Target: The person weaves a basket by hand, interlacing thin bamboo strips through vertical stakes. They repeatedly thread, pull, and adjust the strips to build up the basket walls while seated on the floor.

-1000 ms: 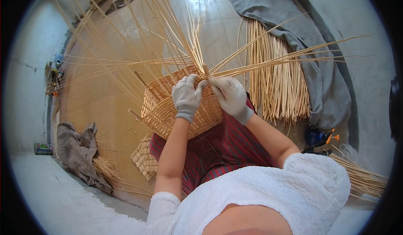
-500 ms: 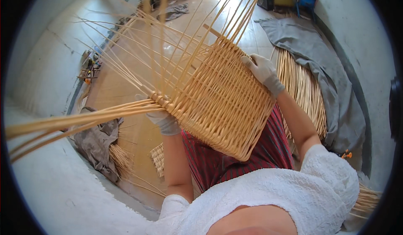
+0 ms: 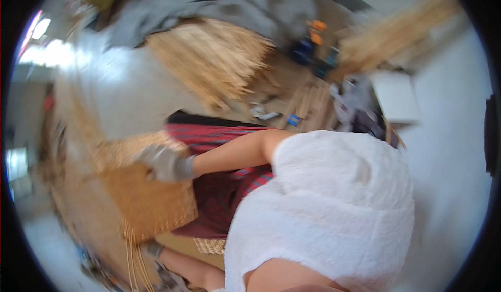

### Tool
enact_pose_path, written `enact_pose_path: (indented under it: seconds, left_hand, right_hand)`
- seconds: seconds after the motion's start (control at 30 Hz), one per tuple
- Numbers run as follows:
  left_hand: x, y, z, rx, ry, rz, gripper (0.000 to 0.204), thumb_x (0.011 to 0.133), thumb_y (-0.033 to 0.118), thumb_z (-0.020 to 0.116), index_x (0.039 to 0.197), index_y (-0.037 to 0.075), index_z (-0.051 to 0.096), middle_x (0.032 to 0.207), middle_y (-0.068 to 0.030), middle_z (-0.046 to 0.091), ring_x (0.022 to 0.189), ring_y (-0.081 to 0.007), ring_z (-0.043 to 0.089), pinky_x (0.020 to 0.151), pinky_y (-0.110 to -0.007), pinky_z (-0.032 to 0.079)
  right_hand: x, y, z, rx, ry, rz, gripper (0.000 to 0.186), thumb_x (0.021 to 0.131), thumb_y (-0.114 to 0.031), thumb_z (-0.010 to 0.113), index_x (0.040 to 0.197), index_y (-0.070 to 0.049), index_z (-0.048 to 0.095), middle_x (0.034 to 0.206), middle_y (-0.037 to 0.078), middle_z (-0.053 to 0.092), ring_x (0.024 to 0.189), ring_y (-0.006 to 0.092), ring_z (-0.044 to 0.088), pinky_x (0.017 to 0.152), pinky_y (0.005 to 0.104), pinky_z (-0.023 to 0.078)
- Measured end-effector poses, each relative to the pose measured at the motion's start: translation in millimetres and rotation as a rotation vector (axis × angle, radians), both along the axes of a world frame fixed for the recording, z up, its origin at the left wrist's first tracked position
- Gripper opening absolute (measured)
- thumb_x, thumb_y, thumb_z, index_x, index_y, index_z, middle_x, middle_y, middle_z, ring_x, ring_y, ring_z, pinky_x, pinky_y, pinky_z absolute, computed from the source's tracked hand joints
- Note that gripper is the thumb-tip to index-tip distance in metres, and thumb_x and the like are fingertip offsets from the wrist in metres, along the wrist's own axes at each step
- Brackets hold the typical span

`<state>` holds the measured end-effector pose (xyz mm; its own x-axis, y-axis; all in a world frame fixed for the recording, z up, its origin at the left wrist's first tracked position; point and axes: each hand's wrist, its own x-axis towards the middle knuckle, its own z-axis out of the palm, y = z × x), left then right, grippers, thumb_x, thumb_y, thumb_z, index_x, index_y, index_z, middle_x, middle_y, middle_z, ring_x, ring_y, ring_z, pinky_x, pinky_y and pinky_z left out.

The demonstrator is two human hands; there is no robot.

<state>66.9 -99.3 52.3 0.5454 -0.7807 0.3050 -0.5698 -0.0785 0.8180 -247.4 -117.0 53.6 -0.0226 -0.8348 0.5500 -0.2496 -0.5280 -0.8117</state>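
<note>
A half-woven wicker basket (image 3: 156, 203) with long loose willow rods (image 3: 136, 263) sticking out lies left of my lap, blurred by motion. My right hand (image 3: 166, 163), in a grey-white work glove, is closed on the basket's upper edge. At the basket's lower edge, beside the rods, sits my left hand (image 3: 152, 248); mostly its glove cuff shows, and its fingers are hidden. A red and dark striped cloth (image 3: 219, 135) covers my lap behind the basket.
Past my lap, a pile of cut willow rods (image 3: 209, 57) lies under a grey cloth (image 3: 219, 5). Another rod bundle (image 3: 396, 31) is at the upper right, near a white box (image 3: 395, 98) and a grey plastic bag (image 3: 355, 104). A woven piece (image 3: 210, 245) lies below my lap.
The view has swung to the right, so the basket and both hands now appear farther left. The right hand stays on the basket's edge; the left hand has become mostly hidden.
</note>
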Motion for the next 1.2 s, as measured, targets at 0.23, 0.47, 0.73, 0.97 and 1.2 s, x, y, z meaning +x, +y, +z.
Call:
enact_pose_path:
  seconds: [0.23, 0.47, 0.73, 0.97, 1.2]
  left_hand:
    - [-62.1, -8.6, -48.9, 0.244, -0.244, -0.088, 0.044, 0.108, 0.04, 0.047, 0.137, 0.007, 0.049, 0.127, -0.0128, 0.057, 0.11, -0.0234, 0.058, 0.096, -0.038, 0.046]
    - [-50.7, -1.1, -52.5, 0.341, -0.341, -0.015, 0.049, 0.107, 0.036, 0.046, 0.144, 0.003, 0.043, 0.138, -0.0163, 0.052, 0.121, -0.0269, 0.054, 0.106, -0.04, 0.04]
    - [11.6, 79.5, -25.5, 0.408, -0.4, 0.148, 0.055, 0.107, 0.031, 0.045, 0.152, 0.0, 0.036, 0.151, -0.0203, 0.045, 0.134, -0.0309, 0.049, 0.117, -0.042, 0.034]
    - [-24.0, 145.7, -106.9, 0.541, -0.755, 0.292, 0.063, 0.103, 0.02, 0.053, 0.159, -0.002, 0.032, 0.157, -0.0232, 0.044, 0.144, -0.0403, 0.041, 0.122, -0.041, 0.032]
    - [-90.8, 146.5, -63.7, -0.23, 0.535, 0.157, 0.054, 0.104, 0.017, 0.064, 0.15, -0.004, 0.045, 0.142, -0.0148, 0.059, 0.13, -0.0236, 0.056, 0.111, -0.034, 0.043]
  right_hand:
    - [-3.7, -6.5, -49.3, 0.075, -0.087, 0.143, 0.073, 0.085, -0.024, 0.078, 0.151, -0.013, 0.05, 0.139, 0.015, 0.061, 0.119, 0.0394, 0.061, 0.103, 0.0492, 0.049]
    - [-14.7, 8.8, -86.8, 0.148, -0.051, 0.06, 0.072, 0.087, -0.023, 0.075, 0.153, -0.013, 0.047, 0.143, 0.015, 0.058, 0.122, 0.0387, 0.06, 0.103, 0.0484, 0.048]
    - [11.4, 21.2, -110.1, 0.021, -0.003, 0.023, 0.069, 0.094, -0.024, 0.066, 0.157, -0.013, 0.042, 0.15, 0.014, 0.052, 0.124, 0.0355, 0.056, 0.104, 0.046, 0.046]
    - [-50.5, 15.7, -93.4, 0.057, 0.119, 0.083, 0.061, 0.096, -0.01, 0.063, 0.152, 0.001, 0.043, 0.149, 0.022, 0.05, 0.139, 0.0383, 0.046, 0.119, 0.0458, 0.035]
    - [-61.6, 22.9, -80.3, 0.295, 0.416, 0.233, 0.068, 0.088, -0.002, 0.072, 0.15, -0.005, 0.044, 0.138, 0.023, 0.055, 0.129, 0.0419, 0.054, 0.108, 0.0471, 0.045]
